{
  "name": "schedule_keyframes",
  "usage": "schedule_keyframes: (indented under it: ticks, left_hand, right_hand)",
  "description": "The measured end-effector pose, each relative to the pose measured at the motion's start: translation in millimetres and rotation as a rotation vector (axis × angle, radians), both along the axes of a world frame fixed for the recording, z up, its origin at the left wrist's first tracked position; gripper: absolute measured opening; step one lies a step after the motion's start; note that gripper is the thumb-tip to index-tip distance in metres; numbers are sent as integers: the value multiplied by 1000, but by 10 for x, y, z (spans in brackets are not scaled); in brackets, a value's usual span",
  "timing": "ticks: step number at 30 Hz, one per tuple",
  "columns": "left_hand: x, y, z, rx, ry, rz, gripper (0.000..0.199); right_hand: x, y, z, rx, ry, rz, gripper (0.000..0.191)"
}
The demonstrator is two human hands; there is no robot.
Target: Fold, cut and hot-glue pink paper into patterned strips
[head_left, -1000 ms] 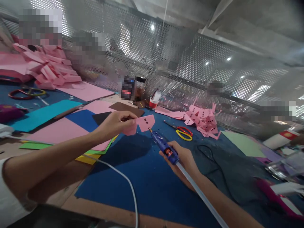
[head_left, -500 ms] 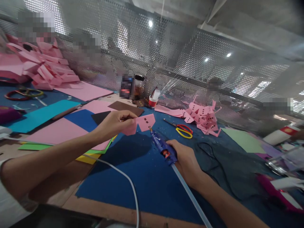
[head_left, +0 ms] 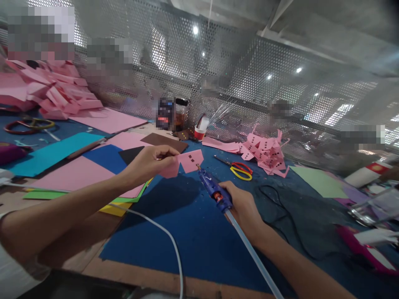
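My left hand pinches a pink paper cutout with small dark squares on it, held above the blue sheet. In my right hand is a blue glue gun, its nozzle pointing up and left at the cutout's lower right edge. Whether the tip touches the paper I cannot tell. A long clear glue stick sticks out of the gun's back end. Beyond the gun lie scissors with red and yellow handles.
Pink dotted cutouts are heaped at the back right, beside a red and white cup. Coloured sheets spread at left, below a large pink paper pile. A white cable crosses in front; a black cord lies at right.
Both hands keep almost the same pose, with the nozzle still by the cutout's edge. The whole view has shifted very slightly.
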State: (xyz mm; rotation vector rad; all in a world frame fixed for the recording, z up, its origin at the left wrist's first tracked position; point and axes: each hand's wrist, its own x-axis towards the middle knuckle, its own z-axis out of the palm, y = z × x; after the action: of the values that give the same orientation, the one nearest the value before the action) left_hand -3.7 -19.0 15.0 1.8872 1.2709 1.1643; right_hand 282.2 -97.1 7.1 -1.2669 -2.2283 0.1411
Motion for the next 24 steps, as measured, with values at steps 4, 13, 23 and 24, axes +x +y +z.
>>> schedule_keyframes:
  ticks: [4, 13, 23, 24]
  left_hand:
    - [-2, -1, -9, 3, 1, -1, 29]
    - [8, -1, -4, 6, -9, 3, 29]
    - [5, -8, -10, 10, -18, -7, 25]
    - [6, -11, -8, 6, -20, -9, 24]
  right_hand:
    - [-1, 36, -109, -15, 33, -48, 17]
    - [-20, 30, -164, -82, 98, -85, 20]
    - [-176, -55, -12, -163, 179, -142, 25]
    - [-174, -50, -16, -166, 180, -140, 25]
